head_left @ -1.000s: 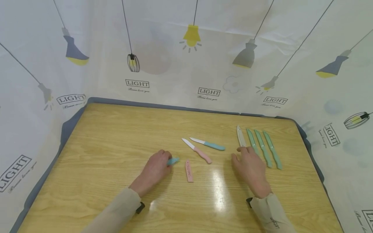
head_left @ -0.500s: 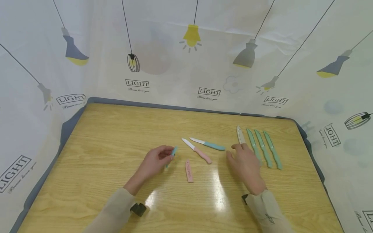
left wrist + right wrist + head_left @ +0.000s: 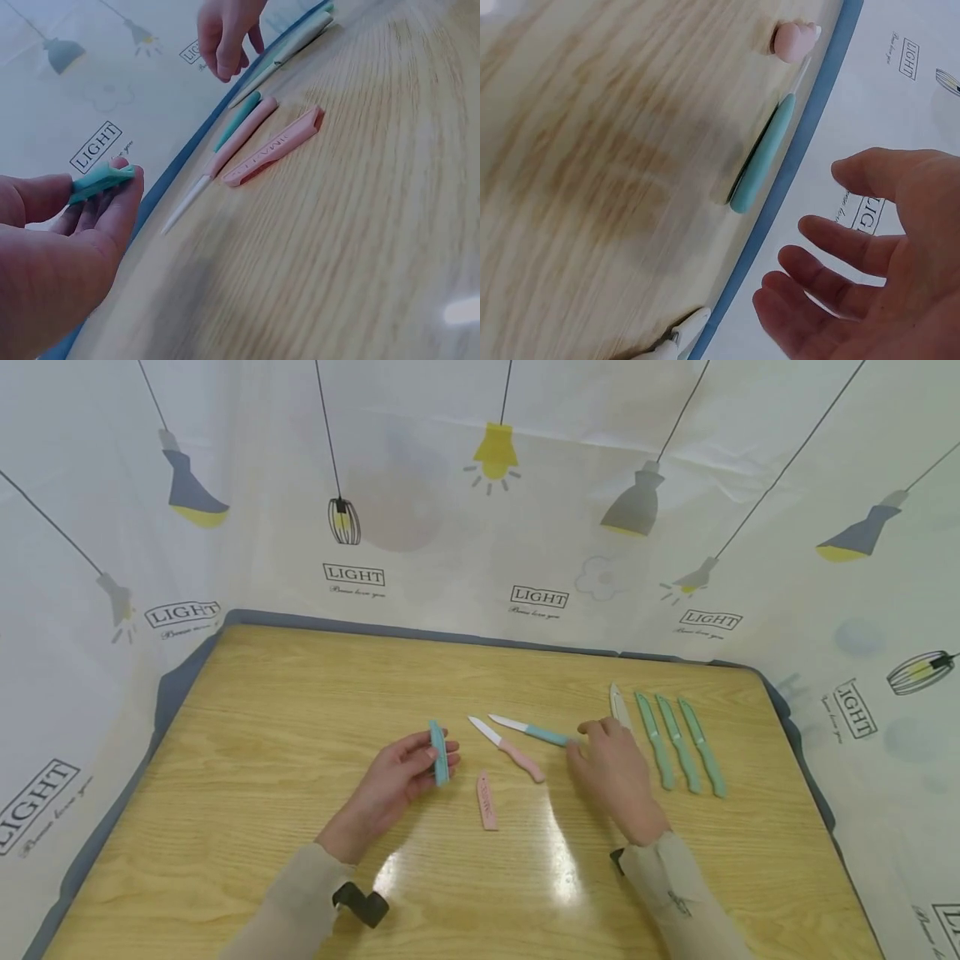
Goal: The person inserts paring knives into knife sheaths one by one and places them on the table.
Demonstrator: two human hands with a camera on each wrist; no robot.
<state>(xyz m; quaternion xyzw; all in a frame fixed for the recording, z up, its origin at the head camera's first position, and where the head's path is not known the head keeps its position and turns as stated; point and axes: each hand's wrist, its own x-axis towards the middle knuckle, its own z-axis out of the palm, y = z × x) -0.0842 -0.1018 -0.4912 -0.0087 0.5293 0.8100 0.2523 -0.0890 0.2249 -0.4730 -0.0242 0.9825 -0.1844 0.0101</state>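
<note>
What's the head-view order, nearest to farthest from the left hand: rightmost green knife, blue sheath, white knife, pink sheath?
From the left hand:
1. Blue sheath: held in it.
2. Pink sheath: on the table, just right.
3. White knife: farther right, partly behind the right hand.
4. Rightmost green knife: far right, end of row.

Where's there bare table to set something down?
Free: the table left of the left hand, and the stretch between the sleeves, nearer than the pink sheath. Crowded: around the right hand, with the blue knife, white knife and three green knives.
</note>
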